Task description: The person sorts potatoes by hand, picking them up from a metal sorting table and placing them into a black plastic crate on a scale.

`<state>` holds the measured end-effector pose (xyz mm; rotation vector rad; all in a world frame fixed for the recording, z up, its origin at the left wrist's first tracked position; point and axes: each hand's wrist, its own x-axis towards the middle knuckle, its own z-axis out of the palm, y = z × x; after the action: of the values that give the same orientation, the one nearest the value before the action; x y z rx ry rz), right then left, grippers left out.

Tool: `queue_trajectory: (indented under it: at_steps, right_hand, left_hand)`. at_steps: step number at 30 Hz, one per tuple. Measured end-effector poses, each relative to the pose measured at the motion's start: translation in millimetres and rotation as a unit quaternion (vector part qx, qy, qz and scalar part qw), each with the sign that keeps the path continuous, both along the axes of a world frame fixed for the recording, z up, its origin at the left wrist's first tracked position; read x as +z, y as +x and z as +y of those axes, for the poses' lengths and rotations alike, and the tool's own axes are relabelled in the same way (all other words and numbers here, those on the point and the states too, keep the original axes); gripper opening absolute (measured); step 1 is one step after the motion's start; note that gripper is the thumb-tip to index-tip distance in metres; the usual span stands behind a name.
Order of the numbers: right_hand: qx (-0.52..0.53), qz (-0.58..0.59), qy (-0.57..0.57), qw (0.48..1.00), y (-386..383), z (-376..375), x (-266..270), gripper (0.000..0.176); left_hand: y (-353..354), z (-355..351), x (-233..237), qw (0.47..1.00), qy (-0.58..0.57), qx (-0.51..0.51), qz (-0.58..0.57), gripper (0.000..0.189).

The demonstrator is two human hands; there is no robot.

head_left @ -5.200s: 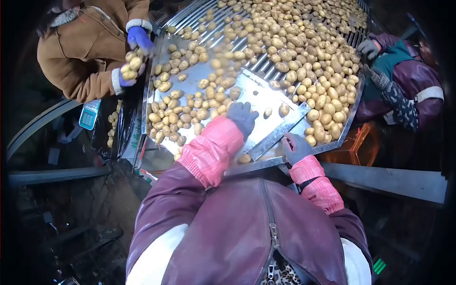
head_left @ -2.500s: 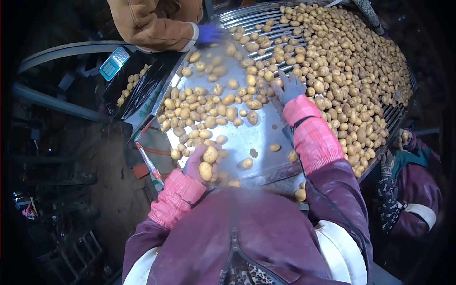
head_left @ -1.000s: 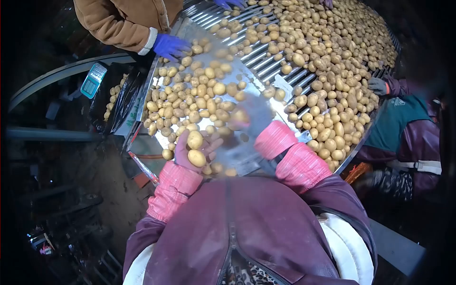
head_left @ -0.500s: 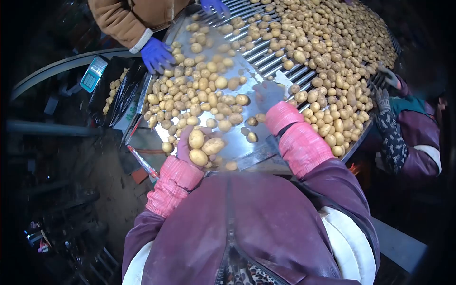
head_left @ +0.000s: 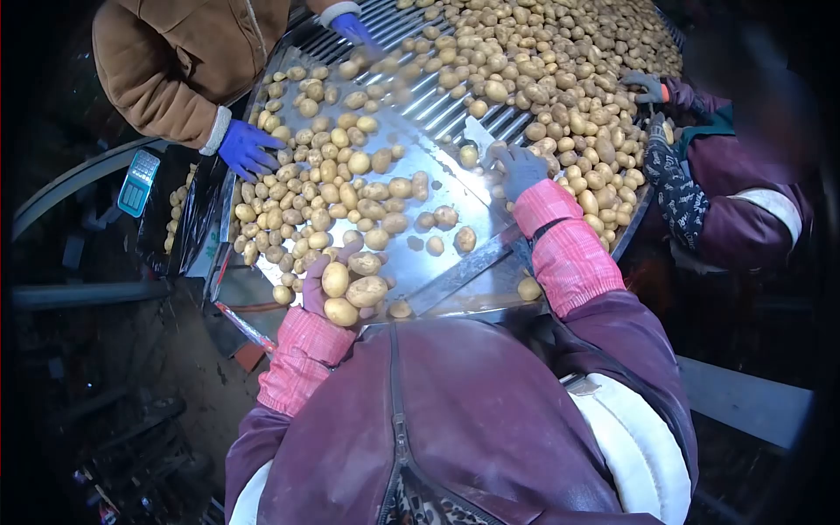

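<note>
My left hand (head_left: 313, 287), in a pinkish glove, curls palm-up around several potatoes at the table's near edge. Among them are a round potato (head_left: 335, 280), an oval potato (head_left: 366, 291) and a lower potato (head_left: 341, 311). My right hand (head_left: 520, 170), in a grey glove, reaches over where the metal sheet (head_left: 437, 254) meets the rollers (head_left: 429, 109). Its fingers look apart, partly hidden by the back of the hand. A single potato (head_left: 469, 157) lies just left of those fingertips, and a bigger heap of potatoes (head_left: 582, 114) rises beyond.
Across the table, a co-worker in a brown jacket (head_left: 188, 61) has a purple-gloved hand (head_left: 248, 150) at the potatoes. Another person's gloved hand (head_left: 646, 86) is at the right edge. A turquoise scale (head_left: 137, 182) and a black-lined container (head_left: 199, 210) stand left. A metal bar (head_left: 464, 267) crosses the sheet.
The whole view has shifted. My left hand still holds its potatoes. My right hand has moved slightly toward the heap, and several potatoes on the sheet have changed places.
</note>
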<state>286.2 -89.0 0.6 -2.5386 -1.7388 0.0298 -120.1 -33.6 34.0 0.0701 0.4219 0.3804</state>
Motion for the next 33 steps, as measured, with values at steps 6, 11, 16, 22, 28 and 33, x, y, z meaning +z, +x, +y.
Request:
queue_trajectory:
  at_steps: [6, 11, 16, 22, 28, 33]
  right_hand:
    - [0.022, 0.085, 0.042, 0.995, 1.8, -4.0, -14.2, 0.040]
    - [-0.042, 0.279, 0.087, 0.955, -83.0, -5.8, 36.0, 0.043]
    - [0.169, 0.233, 0.079, 0.955, -159.6, -1.7, 64.6, 0.042]
    - [0.350, 0.189, 0.246, 0.884, -163.2, -14.0, 65.7, 0.031]
    - [-0.095, 0.088, 0.080, 0.988, -16.0, 3.9, 58.3, 0.047]
    - [-0.172, 0.017, -0.062, 0.983, 57.3, -6.0, 9.6, 0.068]
  left_hand:
    - [22.6, -3.3, 10.7, 0.992, 0.054, -0.040, 0.110, 0.063]
    - [41.9, -4.3, 20.9, 0.994, 0.057, -0.075, 0.056, 0.060]
    - [46.6, -2.5, 12.1, 0.989, 0.071, -0.131, -0.001, 0.057]
    - [57.5, -7.1, 11.0, 0.995, 0.001, -0.099, 0.004, 0.059]
    - [50.2, 1.6, 10.6, 0.988, 0.042, -0.149, 0.009, 0.060]
    - [52.3, 6.1, 12.5, 0.988, 0.018, -0.139, 0.067, 0.060]
